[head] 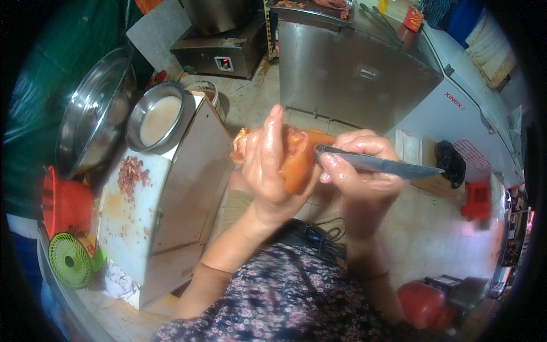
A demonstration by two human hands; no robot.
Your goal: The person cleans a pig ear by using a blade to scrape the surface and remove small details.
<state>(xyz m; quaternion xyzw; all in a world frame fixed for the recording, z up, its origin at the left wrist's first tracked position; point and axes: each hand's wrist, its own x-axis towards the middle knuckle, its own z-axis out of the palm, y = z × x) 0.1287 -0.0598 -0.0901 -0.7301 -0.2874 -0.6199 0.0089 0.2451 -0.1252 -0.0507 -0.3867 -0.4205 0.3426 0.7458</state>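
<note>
In front of my body, my left hand (267, 162) is closed around a piece of orange-brown meat with skin (297, 171), its thumb pointing up. A ragged yellowish end of the piece sticks out past my fingers on the left. My right hand (363, 171) grips a metal blade (384, 164) along its length; the pointed end reaches to the right and the blunt end is beside the meat. Whether the blade touches the meat is hard to tell. My fingers look wet.
At the left, a white board (128, 222) bears chopped meat (131, 176). Behind it stand a steel bowl of cloudy liquid (160, 119) and a large steel basin (96, 107). A green fan (69, 260) is near left. A steel cabinet (342, 77) and white freezer (461, 124) stand ahead and right.
</note>
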